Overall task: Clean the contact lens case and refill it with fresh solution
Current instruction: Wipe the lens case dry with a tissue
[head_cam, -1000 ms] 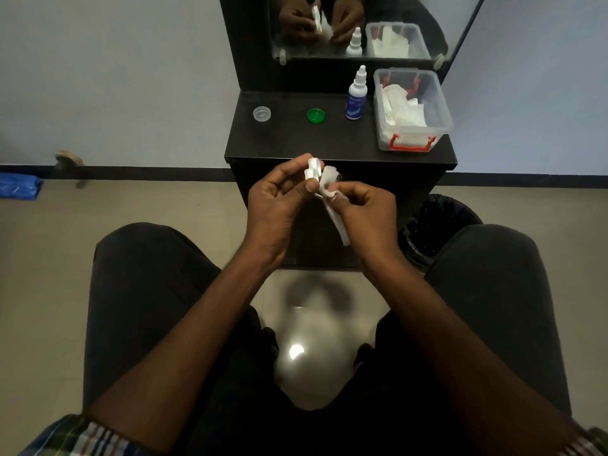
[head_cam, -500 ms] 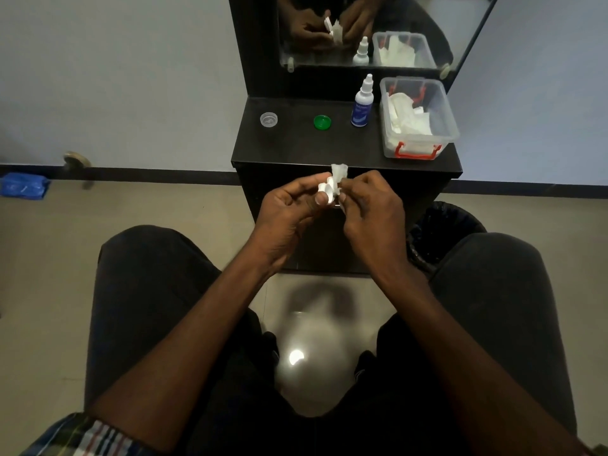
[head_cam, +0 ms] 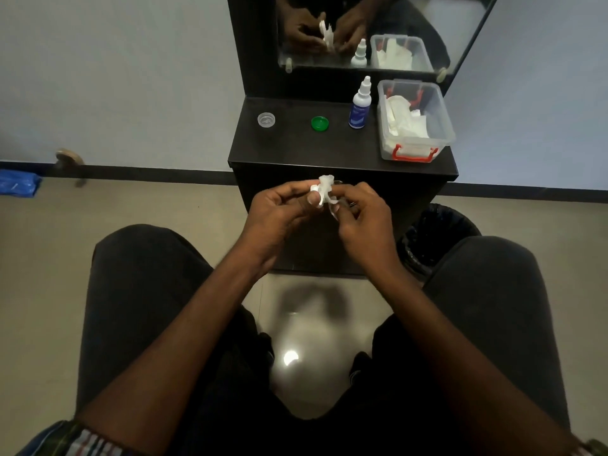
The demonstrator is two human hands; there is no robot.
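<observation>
Head view: at the bottom of the frame we see our dark-trousered knees, then both forearms reaching up to mid-frame. Our left hand [head_cam: 279, 209] pinches the white contact lens case [head_cam: 316, 189] in closed fingers, while our right hand [head_cam: 362, 215] presses a crumpled white tissue [head_cam: 327, 187] against it, fingers closed on the tissue. Beyond, on the black table [head_cam: 296, 153], stand a clear cap [head_cam: 266, 120] at left, a green cap [head_cam: 319, 123], the solution bottle [head_cam: 360, 105] upright, and a clear box [head_cam: 414, 121] of tissues at right. A mirror [head_cam: 362, 28] rises behind.
</observation>
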